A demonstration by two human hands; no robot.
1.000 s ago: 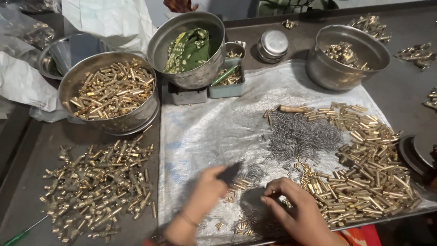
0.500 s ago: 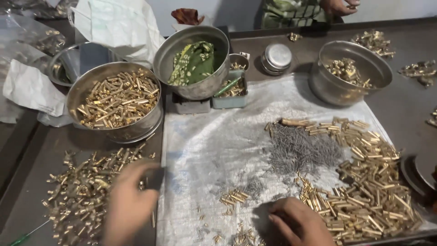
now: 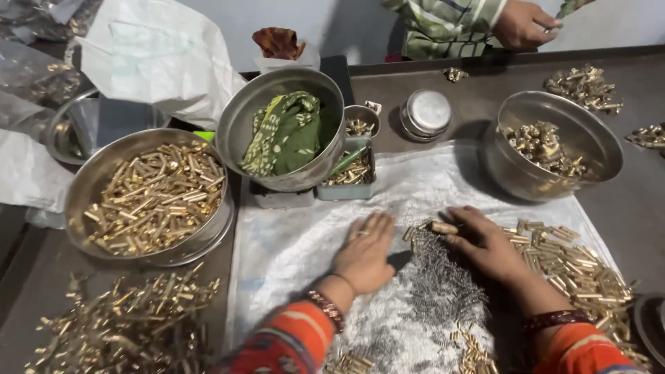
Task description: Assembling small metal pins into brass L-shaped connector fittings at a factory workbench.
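Both hands are lying open, centre frame: left hand (image 3: 365, 251) pressing flat on the sheet (image 3: 291, 242), right hand (image 3: 485, 244) spreading the grey pins (image 3: 443, 284) between them, seemingly gripping nothing; right nearer.

Left hand (image 3: 366, 251) flat, palm down, fingers stretched forward and slightly spread (bangle at wrist, orange sleeve behind). Right hand (image 3: 485, 242) palm down too, fingers reaching left, loosely curved. Both forearms angle inward, hands near each other.

white plastic bag (image 3: 156, 59): upper left, crumpled, faint green print
clear plastic bags (image 3: 28, 166): left edge, crumpled
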